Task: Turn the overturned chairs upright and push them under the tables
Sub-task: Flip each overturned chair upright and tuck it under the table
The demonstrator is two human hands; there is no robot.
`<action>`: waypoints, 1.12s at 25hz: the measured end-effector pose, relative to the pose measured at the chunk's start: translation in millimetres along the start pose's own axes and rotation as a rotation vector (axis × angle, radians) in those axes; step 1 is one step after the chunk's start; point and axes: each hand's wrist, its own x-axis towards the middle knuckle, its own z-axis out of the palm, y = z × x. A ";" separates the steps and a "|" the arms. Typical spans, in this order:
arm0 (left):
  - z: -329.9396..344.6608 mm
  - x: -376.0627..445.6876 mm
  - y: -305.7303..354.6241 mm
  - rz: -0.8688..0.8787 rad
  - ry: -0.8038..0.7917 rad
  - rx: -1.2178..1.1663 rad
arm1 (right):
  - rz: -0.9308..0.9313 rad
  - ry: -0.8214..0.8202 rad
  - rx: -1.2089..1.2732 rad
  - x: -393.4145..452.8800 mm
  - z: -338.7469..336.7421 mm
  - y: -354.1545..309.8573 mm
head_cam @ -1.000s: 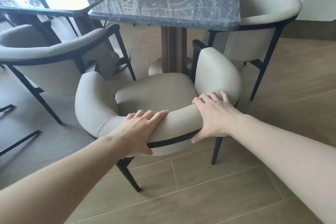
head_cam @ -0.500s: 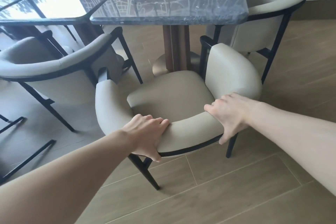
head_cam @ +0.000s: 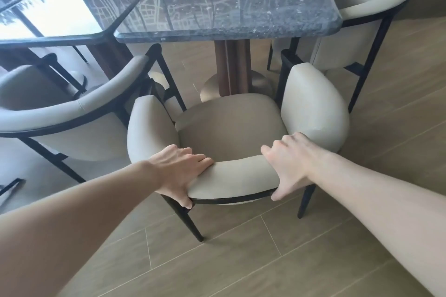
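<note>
Chair advanced toward the desk pedestal.

The beige upholstered armchair with black metal legs [head_cam: 231, 132] now stands closer to the dark marbled stone-top desk [head_cam: 226, 2]; its seat front has reached the round base of the brown wooden pedestal [head_cam: 231, 67]. The left hand [head_cam: 178, 171] has shifted its grip: the thumb now hooks under the black frame rail of the backrest. The right hand [head_cam: 289, 164] has curled over the backrest top, thumb pointing down behind it.
</note>
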 end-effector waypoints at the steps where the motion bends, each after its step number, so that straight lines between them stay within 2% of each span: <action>1: -1.1 6.6 -5.8 0.016 0.004 0.005 | 0.019 -0.011 -0.002 2.4 -0.8 2.8; 10: -29.2 68.8 -60.8 0.013 0.074 0.020 | 0.174 -0.029 0.014 39.0 -5.4 43.1; 28: -58.4 125.6 -102.8 -0.060 0.052 -0.046 | 0.158 -0.070 -0.031 91.6 -9.7 104.4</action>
